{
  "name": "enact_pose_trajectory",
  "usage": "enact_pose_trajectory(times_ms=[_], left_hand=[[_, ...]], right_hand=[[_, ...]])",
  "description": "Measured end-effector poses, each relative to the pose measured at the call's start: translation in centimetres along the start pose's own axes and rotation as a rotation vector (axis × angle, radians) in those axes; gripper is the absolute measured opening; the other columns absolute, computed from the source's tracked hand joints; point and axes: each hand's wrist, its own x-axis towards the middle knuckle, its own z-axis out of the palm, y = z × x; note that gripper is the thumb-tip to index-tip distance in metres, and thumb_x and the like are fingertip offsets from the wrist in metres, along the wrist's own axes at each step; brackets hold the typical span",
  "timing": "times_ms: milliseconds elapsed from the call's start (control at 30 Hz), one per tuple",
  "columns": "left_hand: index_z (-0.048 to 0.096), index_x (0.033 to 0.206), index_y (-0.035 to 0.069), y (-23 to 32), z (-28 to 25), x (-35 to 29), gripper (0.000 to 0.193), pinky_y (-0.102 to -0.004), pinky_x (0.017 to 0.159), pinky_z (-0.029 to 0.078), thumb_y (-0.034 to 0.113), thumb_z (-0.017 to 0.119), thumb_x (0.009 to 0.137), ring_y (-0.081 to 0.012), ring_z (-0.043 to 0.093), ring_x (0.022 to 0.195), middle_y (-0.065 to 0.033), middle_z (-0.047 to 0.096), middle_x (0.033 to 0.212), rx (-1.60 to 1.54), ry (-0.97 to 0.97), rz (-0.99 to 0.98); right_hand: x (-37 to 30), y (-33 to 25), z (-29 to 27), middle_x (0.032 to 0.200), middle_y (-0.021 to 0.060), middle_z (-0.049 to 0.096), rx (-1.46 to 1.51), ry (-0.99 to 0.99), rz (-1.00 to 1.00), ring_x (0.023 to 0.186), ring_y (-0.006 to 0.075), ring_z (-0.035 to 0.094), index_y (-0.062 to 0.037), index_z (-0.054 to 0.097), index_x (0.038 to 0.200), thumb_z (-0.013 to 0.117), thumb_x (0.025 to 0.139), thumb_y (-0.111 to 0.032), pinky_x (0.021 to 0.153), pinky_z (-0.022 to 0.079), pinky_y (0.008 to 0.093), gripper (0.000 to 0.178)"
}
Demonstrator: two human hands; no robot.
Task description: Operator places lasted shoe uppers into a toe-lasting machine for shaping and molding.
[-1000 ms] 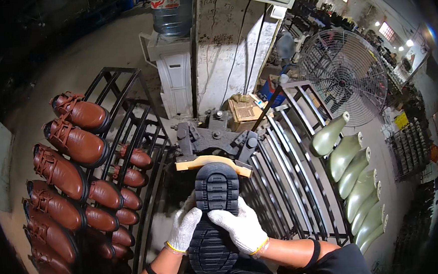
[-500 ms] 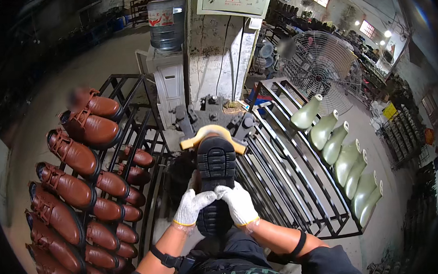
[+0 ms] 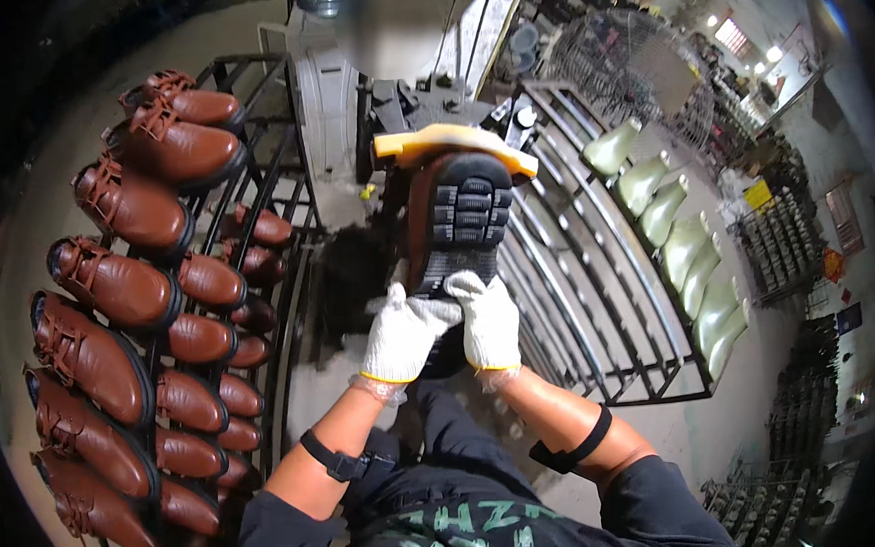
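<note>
"Fingers (image 3: pixel 434 313) first: how do they stand?"

"Bent and closed on both sides. The left hand (image 3: pixel 401 334) has its own laid over the middle of a shoe (image 3: pixel 471 216); the right hand (image 3: pixel 490 325) clasps the same stretch from the other side. Whatever wraps behind is hidden."

"Bare hands?"

"No, white gloves (image 3: pixel 388 355) with a yellow edge at the cuff."

"And where's the shoe?"

"Between the hands and the yellow pad (image 3: pixel 454 140) on the machine (image 3: pixel 425 106). Its black sole faces up, and some brown upper (image 3: pixel 421 214) shows on the left. The far end lies right at the pad; I can't tell whether it presses there."

"What's around it?"

"To the left, brown shoes (image 3: pixel 118 283) fill a rack (image 3: pixel 299 132). To the right, green lasts (image 3: pixel 684 246) line the outer side of a second rack (image 3: pixel 656 401), with a fan (image 3: pixel 630 66) beyond."
</note>
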Motion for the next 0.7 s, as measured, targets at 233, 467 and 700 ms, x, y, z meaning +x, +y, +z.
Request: enact_pose_trajectory(times_ms=[233, 467, 700], left_hand=[[0.054, 0.135, -0.019, 1.4, -1.1, -1.1, 0.076, -0.0508, 0.122, 0.037, 0.05, 0.032, 0.113, -0.0394, 0.057, 0.134, -0.033, 0.061, 0.139, -0.328, -0.042, -0.105], [0.052, 0.149, 0.015, 10.1, 3.4, -1.7, 0.072, -0.0366, 0.112, 0.049, 0.032, 0.084, 0.087, -0.0146, 0.072, 0.115, -0.0033, 0.079, 0.12, -0.281, 0.44, -0.188], [0.024, 0.167, 0.006, 6.3, 9.8, -9.6, 0.134, -0.04, 0.124, 0.037, 0.045, 0.1, 0.063, -0.0308, 0.044, 0.149, -0.0208, 0.047, 0.161, -0.113, 0.13, -0.085]], right_hand=[[2.9, -5.6, -1.6, 0.124, 0.0116, 0.073, -0.035, -0.296, 0.29, 0.106, 0.0205, 0.072, -0.0004, 0.067, 0.125, 0.072, 0.098, -0.022, 0.094, 0.055, 0.0351, 0.036], [13.8, -17.9, -4.1, 0.109, 0.0276, 0.073, -0.656, -0.271, -0.056, 0.105, 0.0412, 0.071, 0.0007, 0.073, 0.11, 0.079, 0.074, -0.038, 0.094, 0.057, 0.0428, 0.053], [0.3, -9.2, -11.9, 0.098, 0.0229, 0.068, -0.4, -0.186, -0.364, 0.095, 0.0412, 0.07, -0.0029, 0.067, 0.112, 0.081, 0.072, -0.022, 0.084, 0.058, 0.0465, 0.046]])
